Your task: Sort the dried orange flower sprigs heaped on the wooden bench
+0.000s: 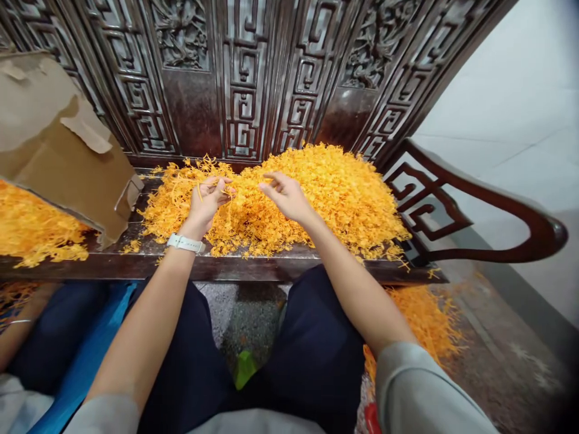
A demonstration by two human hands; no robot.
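A large heap of small orange pieces (335,187), thin and stringy with knobbly ends, lies on the dark wooden bench. My left hand (210,196), with a pale band on its wrist, is over the left part of the heap. Its thumb and fingers are closed on a thin orange strand piece (199,191). To its right, my right hand (287,196) hovers above the middle of the heap. Its thumb and forefinger point left with a gap between them, and nothing shows there. The other fingers of that hand are partly hidden.
A torn cardboard box (67,150) stands on the bench at left, beside more orange pieces (40,226). Behind rises a carved wooden backrest (199,114); an armrest (506,235) is at right. Orange strands (425,319) lie lower right. Another person's arm (22,328) shows at left.
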